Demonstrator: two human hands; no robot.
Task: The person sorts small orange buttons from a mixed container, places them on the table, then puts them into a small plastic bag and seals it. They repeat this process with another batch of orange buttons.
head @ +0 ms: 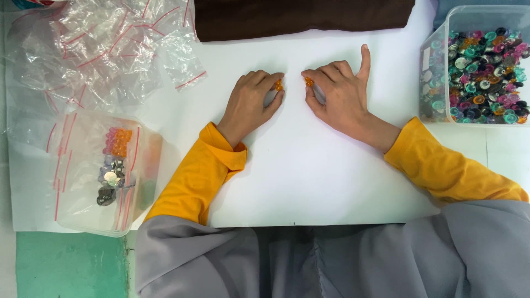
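Fingers curled on both sides: left hand (251,102) pinches a small orange bead (279,85) at its fingertips, with something grey tucked under the palm, can't tell what; right hand (338,94) pinches a second orange bead (308,81) the same way, index finger sticking straight up toward the top of the frame. Both hands rest on the white sheet (309,182) at centre frame, beads near each other with a small gap of bare sheet between them. Open room: wide clear white area below and between the wrists, down to the sheet's lower edge by the grey garment (342,259). Top edge is bounded by a folded dark brown cloth (303,16), just above the hands. Right edge: clear plastic bin (436,83) full of mixed coloured beads, near the right hand but apart from it. Upper left: loose pile of small clear zip bags (105,49) with red seal strips, one lying close to the left hand's upper left. Lower left: clear plastic tub (83,221) holding filled bags of orange, pink and dark beads, just beside the yellow left sleeve (199,176). Green surface (69,265) shows at the bottom left corner, past the sheet's edge.
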